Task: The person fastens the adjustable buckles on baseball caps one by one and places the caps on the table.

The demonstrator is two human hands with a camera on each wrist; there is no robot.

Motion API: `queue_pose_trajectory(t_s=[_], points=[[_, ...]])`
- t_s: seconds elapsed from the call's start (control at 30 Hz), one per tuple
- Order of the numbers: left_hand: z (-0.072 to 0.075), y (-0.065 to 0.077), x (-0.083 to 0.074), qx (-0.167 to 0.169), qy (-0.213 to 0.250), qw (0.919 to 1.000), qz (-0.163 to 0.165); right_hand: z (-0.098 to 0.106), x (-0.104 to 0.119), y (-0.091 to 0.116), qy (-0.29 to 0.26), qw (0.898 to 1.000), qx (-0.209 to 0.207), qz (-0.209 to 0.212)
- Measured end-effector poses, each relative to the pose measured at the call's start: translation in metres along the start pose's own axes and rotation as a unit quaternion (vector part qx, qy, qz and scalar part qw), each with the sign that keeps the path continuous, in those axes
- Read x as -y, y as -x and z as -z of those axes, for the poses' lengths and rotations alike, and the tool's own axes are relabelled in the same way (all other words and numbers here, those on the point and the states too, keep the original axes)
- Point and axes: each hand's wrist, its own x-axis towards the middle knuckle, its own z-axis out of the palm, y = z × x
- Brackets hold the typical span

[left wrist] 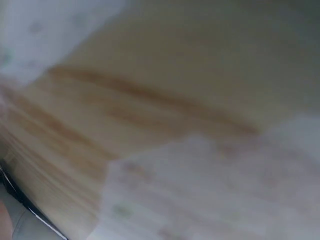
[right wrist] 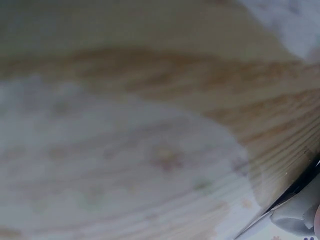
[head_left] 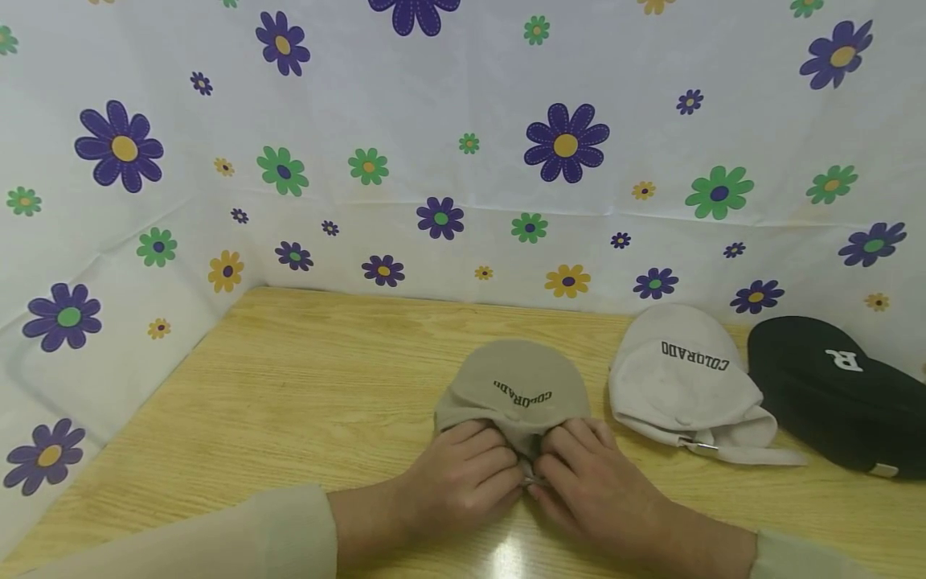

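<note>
A tan baseball cap (head_left: 517, 366) with COLORADO lettering sits on the table in front of me, its strap side toward me in the head view. The left hand (head_left: 466, 470) grips the near edge of the cap on the left, fingers curled over the fabric. Opposite it, the right hand (head_left: 589, 474) holds the strap side on the right, and the fingertips of both hands meet around the strap, where a small shiny buckle (head_left: 531, 480) shows between them. Most of the strap is hidden behind the fingers. Both wrist views are blurred and show mainly table surface.
Right of the hands lies a light beige COLORADO cap (head_left: 680, 362) with its strap sticking out. A black cap (head_left: 810, 386) with a white R is beside it. The wooden table (head_left: 289, 386) ends at a flower-patterned cloth (head_left: 463, 96) behind and on the left.
</note>
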Motion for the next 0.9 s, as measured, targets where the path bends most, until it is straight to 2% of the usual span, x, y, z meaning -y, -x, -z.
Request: queue_pose_trajectory(t_s=[0.27,0.53,0.77,0.9], points=[[0.000,0.003,-0.001,0.056,-0.007,0.9974,0.045,-0.001,-0.003,0.001,0.043,0.998,0.034,-0.042],[0.000,0.000,0.000,0.094,-0.004,0.9925,0.077,0.000,-0.007,0.006,0.049,0.991,0.084,-0.090],[0.007,0.002,0.002,0.075,0.054,0.9926,0.079,0.014,-0.009,0.015,0.037,0.985,0.116,-0.123],[0.016,0.005,0.007,0.056,0.078,0.9933,0.064,0.027,-0.011,0.021,0.029,0.978,0.144,-0.148]])
